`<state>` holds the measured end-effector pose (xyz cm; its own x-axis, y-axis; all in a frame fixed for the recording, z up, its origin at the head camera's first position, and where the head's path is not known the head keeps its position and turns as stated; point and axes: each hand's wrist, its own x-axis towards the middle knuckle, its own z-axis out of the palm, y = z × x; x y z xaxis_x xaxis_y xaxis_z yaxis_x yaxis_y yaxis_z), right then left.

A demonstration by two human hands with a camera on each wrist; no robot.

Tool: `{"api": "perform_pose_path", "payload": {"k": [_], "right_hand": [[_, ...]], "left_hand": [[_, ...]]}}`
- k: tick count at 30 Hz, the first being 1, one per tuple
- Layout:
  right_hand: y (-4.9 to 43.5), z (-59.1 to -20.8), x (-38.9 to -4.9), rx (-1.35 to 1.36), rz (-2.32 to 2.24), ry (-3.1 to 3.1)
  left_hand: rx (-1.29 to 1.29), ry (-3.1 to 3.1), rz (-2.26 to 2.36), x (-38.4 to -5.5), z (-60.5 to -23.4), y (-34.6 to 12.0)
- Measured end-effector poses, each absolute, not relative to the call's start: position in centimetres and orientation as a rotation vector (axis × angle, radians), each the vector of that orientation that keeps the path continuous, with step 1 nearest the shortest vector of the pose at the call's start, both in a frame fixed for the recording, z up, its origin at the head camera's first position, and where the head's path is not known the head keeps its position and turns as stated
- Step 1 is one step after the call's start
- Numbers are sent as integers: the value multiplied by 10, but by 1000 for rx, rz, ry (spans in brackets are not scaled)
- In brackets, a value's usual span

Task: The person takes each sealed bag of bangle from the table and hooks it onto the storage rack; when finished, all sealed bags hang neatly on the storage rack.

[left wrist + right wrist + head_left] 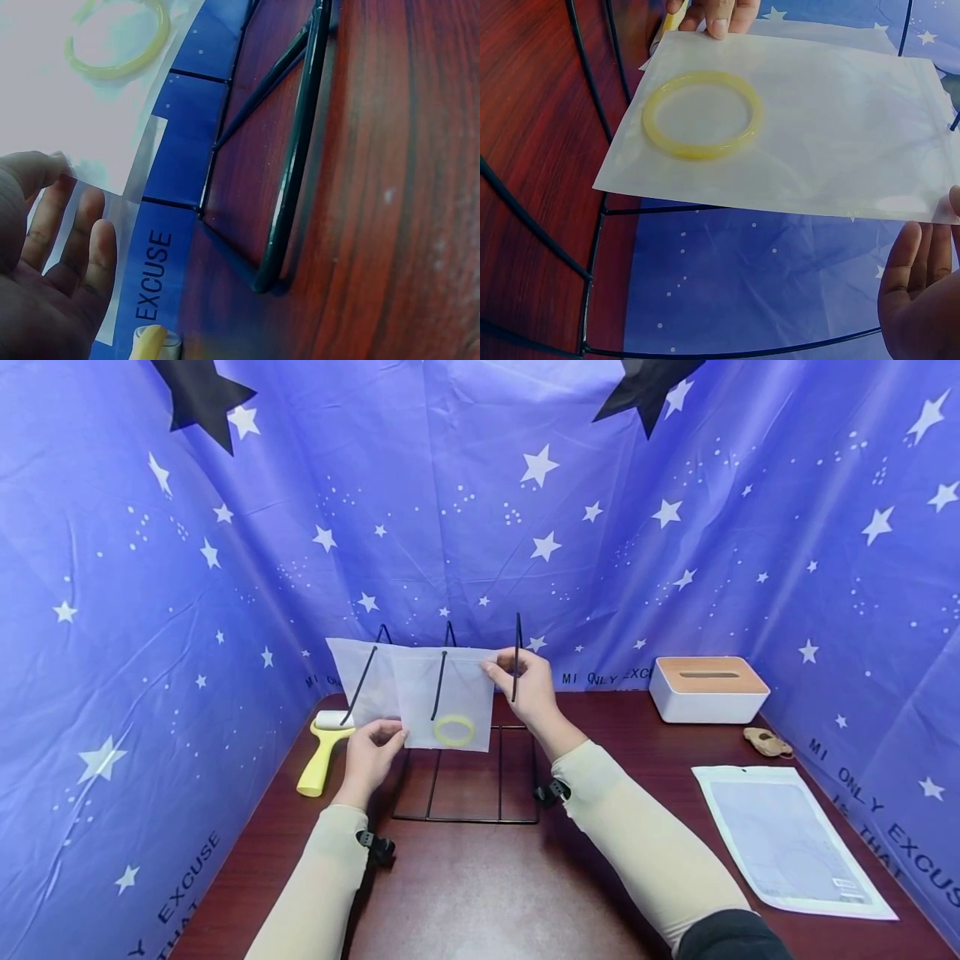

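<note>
A frosted, translucent bag (468, 685) hangs from a black prong through a hole near its top edge. Inside it, low down, lies a yellow bangle (703, 152). My right hand (528, 685) pinches the bag's upper right corner, thumb in front. At the lower left corner, my left hand (370, 758) pinches the edge between thumb and fingers. A second pale bag (362, 681) hangs on the left prong, partly behind the first one. Both bags are on a black wire rack (465, 820), whose right prong (517, 643) passes in front of my right hand.
A yellow-handled lint roller (318, 764) lies left of the rack. On the right are a white tissue box (705, 706) with a wooden lid, a small tan object (767, 742) and a flat white-edged pouch (795, 835). Starry blue cloth (465, 527) encloses the table.
</note>
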<state>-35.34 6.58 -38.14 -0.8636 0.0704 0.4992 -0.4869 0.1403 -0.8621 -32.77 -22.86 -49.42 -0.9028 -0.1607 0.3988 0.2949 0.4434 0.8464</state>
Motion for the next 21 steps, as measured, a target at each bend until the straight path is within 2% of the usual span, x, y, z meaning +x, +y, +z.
{"api": "perform_pose_path", "payload": {"k": [21], "right_hand": [[77, -390, -351, 440, 1858, -2042]], "left_hand": [[-111, -2300, -1462, -327, -493, -231]]}}
